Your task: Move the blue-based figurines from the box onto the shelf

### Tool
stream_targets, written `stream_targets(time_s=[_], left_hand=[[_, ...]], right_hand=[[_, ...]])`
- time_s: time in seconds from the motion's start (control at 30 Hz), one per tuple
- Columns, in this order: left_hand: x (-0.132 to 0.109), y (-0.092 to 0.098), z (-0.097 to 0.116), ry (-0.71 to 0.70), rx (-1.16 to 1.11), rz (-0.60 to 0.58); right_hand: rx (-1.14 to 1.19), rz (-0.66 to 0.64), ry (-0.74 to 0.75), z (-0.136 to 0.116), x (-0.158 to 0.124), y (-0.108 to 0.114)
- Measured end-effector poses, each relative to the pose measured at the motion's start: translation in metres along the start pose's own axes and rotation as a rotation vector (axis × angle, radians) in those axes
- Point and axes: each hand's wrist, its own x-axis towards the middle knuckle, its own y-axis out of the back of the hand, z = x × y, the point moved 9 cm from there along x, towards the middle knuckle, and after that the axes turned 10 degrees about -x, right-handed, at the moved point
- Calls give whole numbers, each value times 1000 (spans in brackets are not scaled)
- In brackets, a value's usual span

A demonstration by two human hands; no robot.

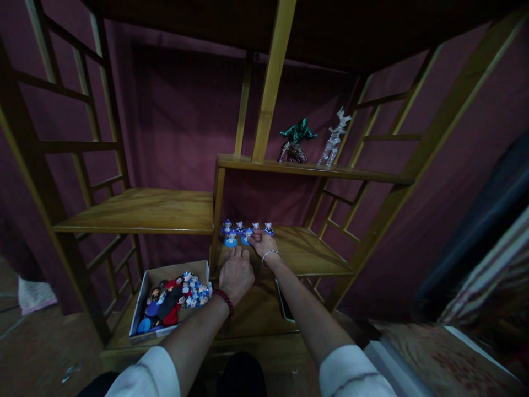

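Small figurines [239, 226]: six on blue bases at frame centre, on the lower shelf [314, 253]; four in the back row, two in front.
Right hand [263, 243]: fingers curled in, touching the front row; whether it pinches one cannot be told.
Left hand [236, 274]: fingers loosely spread, flat on the shelf's front edge, holding nothing.
Box [173, 271]: one, lower left, filled with more toys.
Upper right: one green figure [296, 139], one clear figure [334, 140].

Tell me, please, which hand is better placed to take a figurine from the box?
Probably the left hand: it rests free nearest the box, while the right hand is closed around a blue-based figurine.
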Motion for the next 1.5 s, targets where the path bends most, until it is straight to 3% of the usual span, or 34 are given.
stream_targets(time_s=[0.8,1.5], left_hand=[[0,0,0,-14,-4,21],[0,-3,-1,-33,-2,47]], right_hand=[[198,-26,14,8,15,-19],[370,36,48,19,23,-29]])
